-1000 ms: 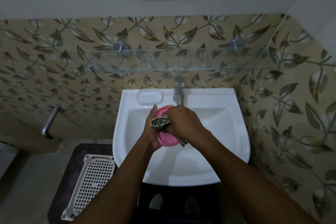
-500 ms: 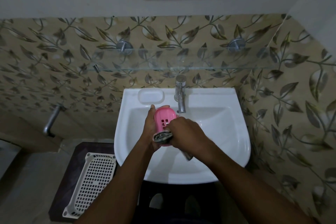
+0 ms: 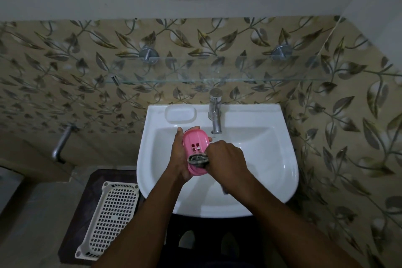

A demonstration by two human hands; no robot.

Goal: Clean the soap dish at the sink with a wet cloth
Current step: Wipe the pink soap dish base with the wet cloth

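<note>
A pink soap dish (image 3: 195, 142) with small drain slots is held over the white sink (image 3: 267, 159), its inside facing up. My left hand (image 3: 179, 159) grips it from the left side and from below. My right hand (image 3: 226, 160) is closed on a bunched grey cloth (image 3: 198, 159), which presses on the near end of the dish. A tail of the cloth hangs below my right wrist. The far half of the dish is uncovered.
A chrome tap (image 3: 215, 113) stands at the back of the sink, close to the dish's right. A moulded soap recess (image 3: 180, 113) lies left of the tap. A glass shelf (image 3: 217, 72) runs above. A white plastic basket (image 3: 111, 220) sits on a dark stool at lower left.
My right hand has drawn the cloth from the far part of the dish toward its near end, which uncovers the drain slots. The dish stays in my left hand.
</note>
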